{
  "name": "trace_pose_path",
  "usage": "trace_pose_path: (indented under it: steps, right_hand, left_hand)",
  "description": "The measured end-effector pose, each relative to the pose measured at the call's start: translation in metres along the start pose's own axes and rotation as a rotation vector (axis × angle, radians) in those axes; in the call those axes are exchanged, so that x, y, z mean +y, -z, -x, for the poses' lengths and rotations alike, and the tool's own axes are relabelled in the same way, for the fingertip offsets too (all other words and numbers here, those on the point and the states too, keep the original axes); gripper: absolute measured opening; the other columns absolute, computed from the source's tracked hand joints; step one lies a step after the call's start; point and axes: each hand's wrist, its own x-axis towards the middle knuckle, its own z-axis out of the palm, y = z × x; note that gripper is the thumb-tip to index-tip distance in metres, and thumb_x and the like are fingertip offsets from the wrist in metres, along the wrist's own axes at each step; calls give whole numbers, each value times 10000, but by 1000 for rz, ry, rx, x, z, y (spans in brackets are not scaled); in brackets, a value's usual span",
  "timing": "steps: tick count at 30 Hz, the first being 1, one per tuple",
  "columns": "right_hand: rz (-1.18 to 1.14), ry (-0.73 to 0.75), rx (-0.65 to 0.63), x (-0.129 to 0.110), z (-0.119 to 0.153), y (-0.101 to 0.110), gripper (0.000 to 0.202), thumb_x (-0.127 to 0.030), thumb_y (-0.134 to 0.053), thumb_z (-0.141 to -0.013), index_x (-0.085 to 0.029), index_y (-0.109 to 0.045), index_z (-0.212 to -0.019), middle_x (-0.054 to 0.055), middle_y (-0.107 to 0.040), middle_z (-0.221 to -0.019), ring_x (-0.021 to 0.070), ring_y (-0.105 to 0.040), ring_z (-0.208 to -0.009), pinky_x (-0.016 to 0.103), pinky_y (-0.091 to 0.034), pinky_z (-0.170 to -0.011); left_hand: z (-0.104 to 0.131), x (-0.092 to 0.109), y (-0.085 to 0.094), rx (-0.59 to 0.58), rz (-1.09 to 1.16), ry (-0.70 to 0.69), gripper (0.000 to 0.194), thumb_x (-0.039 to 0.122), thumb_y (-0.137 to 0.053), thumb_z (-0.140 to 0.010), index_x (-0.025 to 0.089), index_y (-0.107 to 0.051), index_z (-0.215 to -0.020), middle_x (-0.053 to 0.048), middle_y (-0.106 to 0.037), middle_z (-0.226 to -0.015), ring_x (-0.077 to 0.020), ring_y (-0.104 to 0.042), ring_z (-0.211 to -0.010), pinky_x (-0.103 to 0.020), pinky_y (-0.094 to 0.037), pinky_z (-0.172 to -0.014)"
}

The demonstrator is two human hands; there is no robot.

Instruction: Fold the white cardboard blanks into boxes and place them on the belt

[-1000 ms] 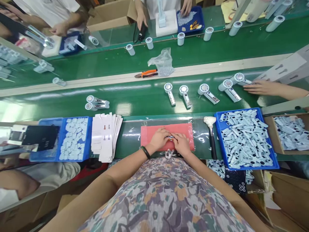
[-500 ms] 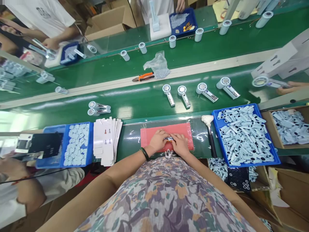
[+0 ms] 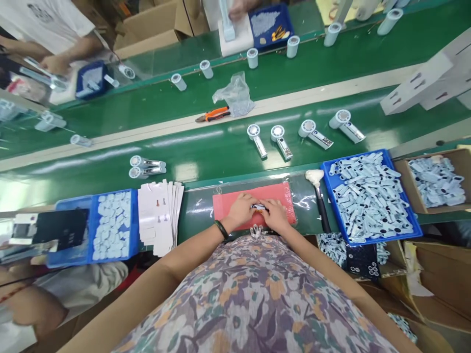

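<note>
On a red pad [image 3: 228, 203], my left hand [image 3: 242, 210] and my right hand [image 3: 274, 214] meet around a small shiny part with a dark stripe [image 3: 259, 207]. Fingers of both hands are closed on its ends and hide most of it, so its kind does not show. To the right of the pad lies a mallet [image 3: 318, 198] with a pale head and black handle. Beyond the pad, several handheld fans [image 3: 281, 142] with round pale blue heads and shiny handles lie on the green conveyor belt [image 3: 206, 152].
A blue tray [image 3: 370, 196] of pale blue handle pieces stands right, beside a cardboard box [image 3: 437, 181]. Left are white folded cartons [image 3: 162, 213] and a blue bin [image 3: 114, 225] of small caps. Pliers [image 3: 213, 114] lie on the middle strip. Co-workers sit across and left.
The view has shifted slightly. My hands stay together on the pad, with a little more of the shiny part showing between the fingers. At the right, the fan by another person's hand has left view.
</note>
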Motion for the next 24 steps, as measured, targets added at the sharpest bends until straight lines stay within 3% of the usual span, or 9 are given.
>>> trace_pose_path:
  steps: [3, 6, 8, 11, 15, 17, 19, 21, 24]
  right_hand:
    - [-35, 28, 61, 2, 2, 1, 428, -263, -602, -943, -262, -691, -1361, 96, -697, -1335, 299, -597, -1214, 461, -465, -1047]
    - [-55, 32, 161, 17, 6, 18, 426, -259, -598, -944, -241, -677, -1362, 83, -680, -1373, 232, -625, -1234, 377, -486, -1079]
    - [-49, 1, 301, 39, 11, 42, 377, -259, -547, -965, -237, -700, -1309, 81, -700, -1323, 210, -647, -1206, 350, -500, -1072]
    - [2, -133, 558, 79, 22, 92, 341, -263, -475, -980, -209, -737, -1191, 112, -733, -1177, 235, -674, -1116, 381, -523, -1035]
    - [86, -348, 704, 119, 17, 148, 397, -268, -428, -975, -124, -719, -1202, 187, -716, -1171, 296, -658, -1084, 463, -505, -1028]
    - [118, -406, 708, 128, 0, 163, 395, -272, -443, -971, -133, -719, -1217, 178, -719, -1205, 293, -654, -1096, 447, -495, -1033]
    - [147, -450, 684, 131, -21, 173, 374, -278, -468, -973, -162, -728, -1216, 151, -733, -1214, 282, -655, -1112, 412, -492, -1022]
    - [177, -505, 660, 131, -44, 179, 357, -300, -492, -981, -176, -734, -1213, 145, -747, -1190, 283, -666, -1098, 395, -496, -984]
    - [226, -593, 636, 128, -68, 185, 358, -377, -552, -978, -166, -739, -1198, 173, -756, -1114, 309, -685, -1031, 409, -503, -909]
  left_hand:
    - [9, -1, 5, 6, -44, -62, 295, 121, -624, -874, 210, -705, -1143, -96, -686, -1178, -277, -580, -1189, -471, -494, -1111]
    - [2, -26, 26, 9, -70, -140, 297, 85, -572, -845, 204, -702, -1084, -111, -653, -1177, -284, -587, -1159, -474, -532, -1057]
    - [-21, -55, 53, 36, -146, -170, 299, 100, -562, -840, 208, -719, -1070, -129, -628, -1242, -304, -574, -1195, -492, -527, -1062]
    - [-78, -99, 106, 115, -331, -133, 313, 102, -545, -851, 196, -756, -1063, -146, -593, -1347, -354, -483, -1355, -539, -433, -1167]
    - [-146, -125, 158, 171, -394, 27, 401, 77, -471, -909, 107, -737, -1207, -187, -441, -1564, -429, -333, -1492, -597, -358, -1199]
    - [-161, -125, 164, 160, -387, 27, 468, 27, -439, -901, 81, -701, -1286, -195, -377, -1623, -429, -296, -1527, -602, -322, -1221]
    - [-159, -122, 157, 177, -375, 12, 535, 14, -440, -890, 108, -659, -1369, -181, -358, -1648, -392, -284, -1553, -572, -284, -1257]
    - [-140, -122, 146, 221, -351, 10, 560, 50, -464, -894, 158, -631, -1418, -155, -370, -1652, -360, -288, -1561, -543, -269, -1279]
    - [-91, -139, 136, 231, -319, 39, 511, 136, -501, -907, 185, -644, -1395, -120, -401, -1640, -359, -295, -1556, -539, -301, -1267]
